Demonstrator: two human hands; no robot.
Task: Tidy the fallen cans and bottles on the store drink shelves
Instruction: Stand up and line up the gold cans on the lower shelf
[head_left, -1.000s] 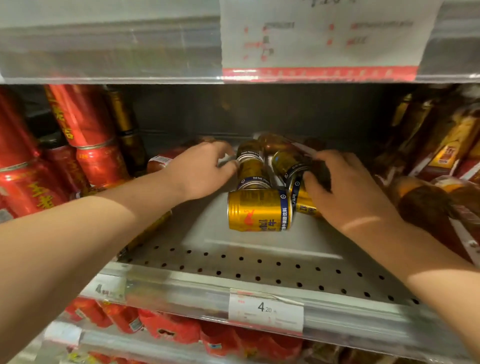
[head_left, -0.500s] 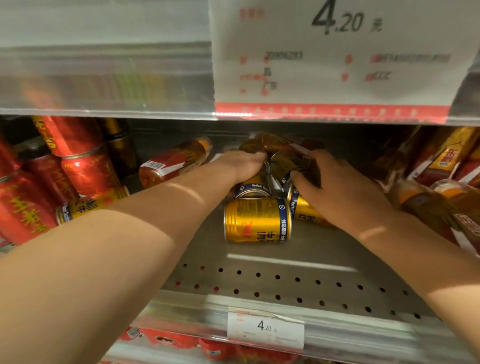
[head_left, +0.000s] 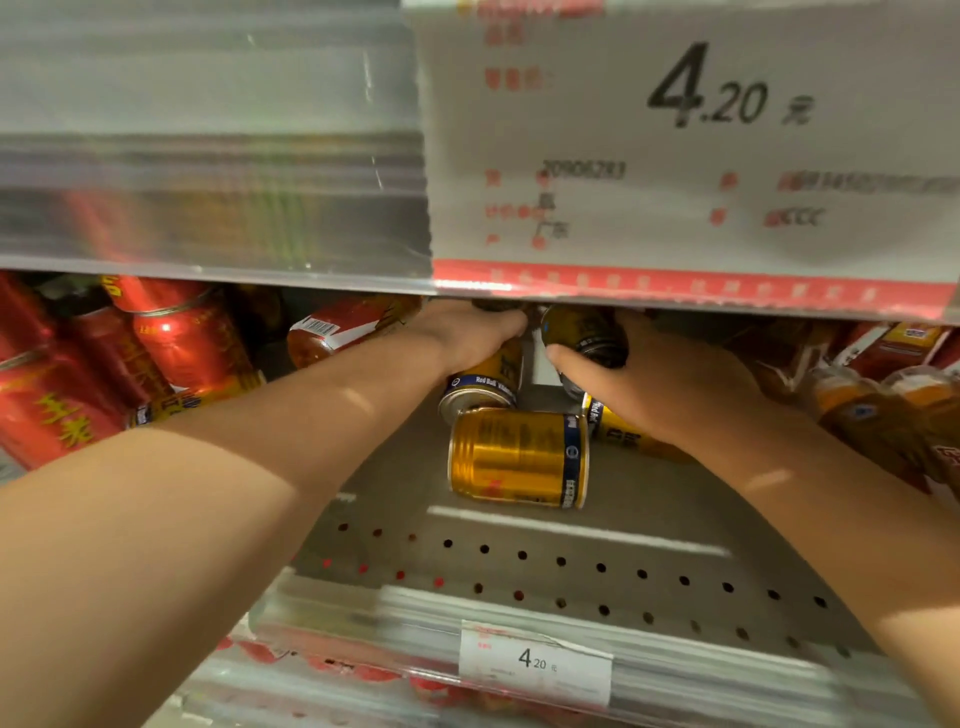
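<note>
gold tin is what i am after, and the head view is all i have. my left hand lies over the upper part of a leaning can. its fingers bend down round the can, tips hidden under the upper rail, and i read that as a grip. my right hand holds a dark can, thumb pressed on its near side and fingers curled over the far side. it looks lifted off the shelf, though shadow hides its base.

the front can decides the next move. it lies on its side, nearer to me than both hands and lower in the frame, with its long axis running left to right across the shelf. its far side sits just beside the base of the leaning can, and i cannot tell if they touch. its right end is beside a fourth can half hidden under my right palm. my right wrist is the nearer one. both hands are full, so i judge one must let go, draw back toward me, then tip that can upright.

the shelf also carries red cans crowded and tilted at the left, a fallen bottle with a barcode label behind my left forearm, and brown bottles leaning at the right. a price tag on the front edge reads 4.20.
</note>
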